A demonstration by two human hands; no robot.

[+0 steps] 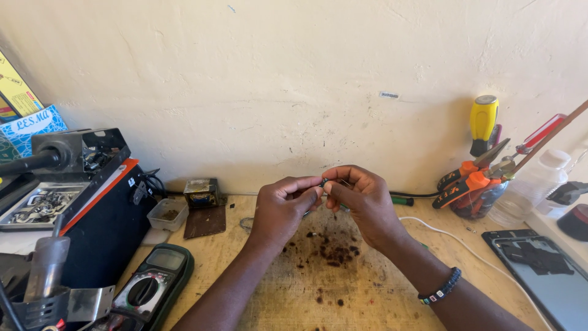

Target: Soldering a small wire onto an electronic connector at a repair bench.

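A: Hands relative to the multimeter (147,288)?
B: Left hand (283,208) and right hand (361,205) up and to its right, fingertips pinching one small dark part (323,182) between them.
A: Beyond the hands from it?
B: Jar of pliers (474,196), far right.

Your head camera looks down and forward over the bench (367,294), close in, facing the wall (294,79); hands sit centre frame (single view, nothing shared).
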